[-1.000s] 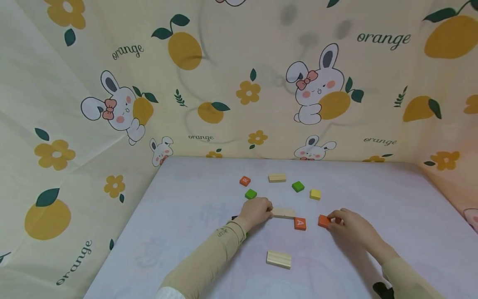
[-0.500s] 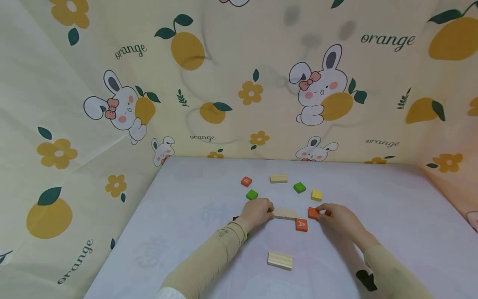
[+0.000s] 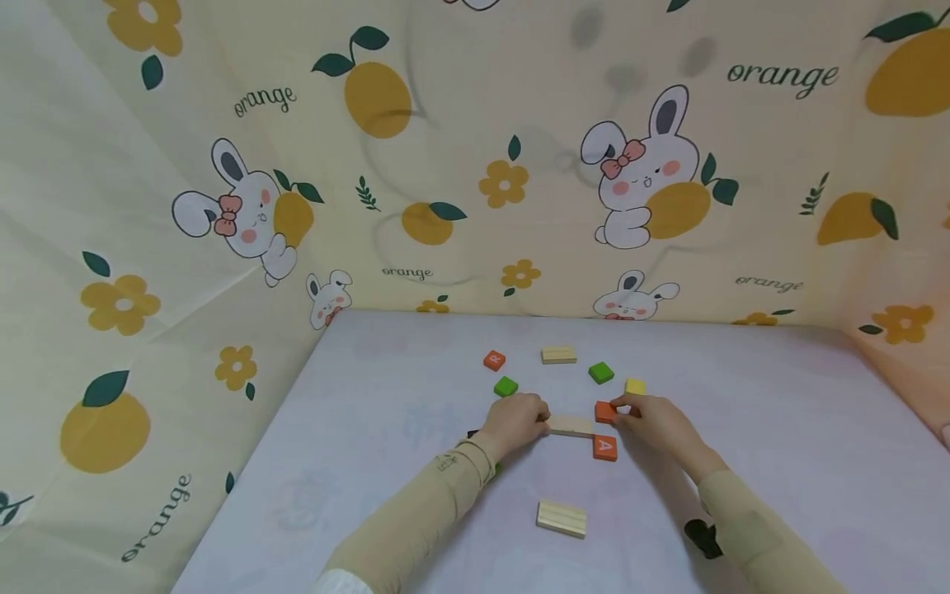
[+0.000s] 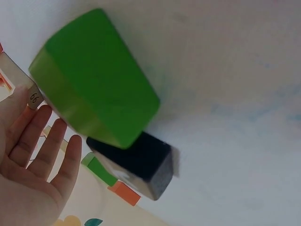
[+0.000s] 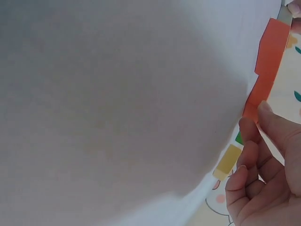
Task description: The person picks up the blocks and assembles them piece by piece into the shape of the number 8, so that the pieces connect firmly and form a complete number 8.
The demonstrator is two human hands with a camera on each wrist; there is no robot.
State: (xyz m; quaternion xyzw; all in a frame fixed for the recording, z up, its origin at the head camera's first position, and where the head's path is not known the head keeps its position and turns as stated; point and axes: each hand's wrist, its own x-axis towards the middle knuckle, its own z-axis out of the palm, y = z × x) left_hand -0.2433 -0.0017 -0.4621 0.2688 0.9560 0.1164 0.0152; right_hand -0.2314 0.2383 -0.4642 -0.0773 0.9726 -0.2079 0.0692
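My left hand [image 3: 515, 425] grips the left end of a pale wooden block [image 3: 571, 426] lying flat on the table. In the left wrist view its other fingers [image 4: 32, 141] spread beside the block. My right hand [image 3: 659, 422] pinches an orange tile [image 3: 604, 412] between thumb and forefinger at the block's right end. Just nearer me, an orange tile marked A [image 3: 604, 448] sits at the block's right front corner. Close to the left wrist camera are a green tile [image 4: 99, 80] and a black tile [image 4: 136, 162], mostly hidden by the left arm in the head view.
Farther back lie an orange tile marked R [image 3: 494, 360], a green tile [image 3: 506, 386], a wooden block [image 3: 559, 355], another green tile [image 3: 601, 373] and a yellow tile [image 3: 634, 386]. A further wooden block [image 3: 562, 519] lies nearer me. Printed cloth [image 3: 460, 165] hangs behind.
My right hand has slid the orange tile left and away from me, up to the wooden block's right end. The left hand stays on the block; the view has shifted slightly.
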